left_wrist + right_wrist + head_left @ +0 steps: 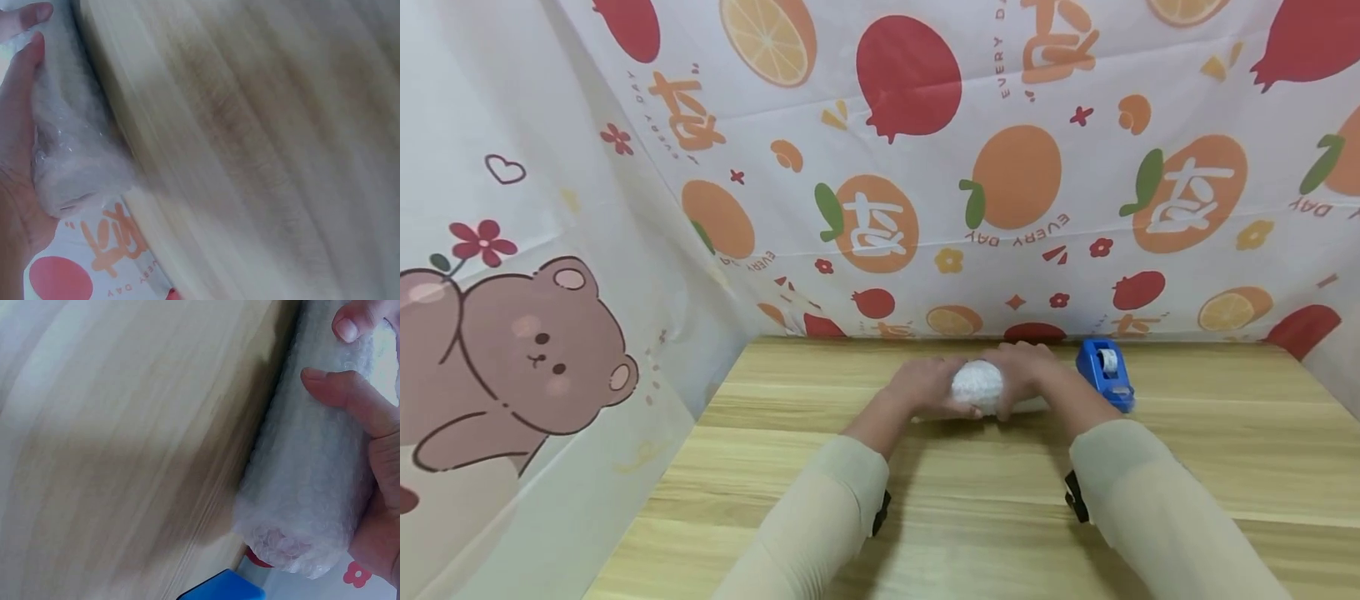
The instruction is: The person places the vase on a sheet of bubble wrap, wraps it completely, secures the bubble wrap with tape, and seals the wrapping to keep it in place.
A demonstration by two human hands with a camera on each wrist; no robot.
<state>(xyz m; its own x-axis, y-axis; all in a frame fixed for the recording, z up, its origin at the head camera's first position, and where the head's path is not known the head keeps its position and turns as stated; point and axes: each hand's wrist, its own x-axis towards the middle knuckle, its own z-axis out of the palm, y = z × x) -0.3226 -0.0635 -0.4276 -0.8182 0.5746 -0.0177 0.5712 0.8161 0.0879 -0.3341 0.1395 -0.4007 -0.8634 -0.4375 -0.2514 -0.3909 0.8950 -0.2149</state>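
Observation:
A roll of clear bubble wrap (977, 387) lies sideways close over the wooden table, near its back edge. My left hand (931, 385) grips its left part, and my right hand (1024, 373) holds the right part, fingers over the far side. In the left wrist view, the crinkled end of the wrap (81, 175) sticks out past the palm. The right wrist view shows the bubble wrap (300, 456) wound into a thick cylinder with a bunched end. There the right thumb (344, 390) presses on it, close to the left thumb's tip (345, 329).
A blue tape dispenser (1107, 377) with a roll of tape stands just right of my right hand. The wooden table (970, 517) ends at a white fruit-print cloth (940, 167) hanging behind it. A bear-print cloth (535, 350) hangs on the left.

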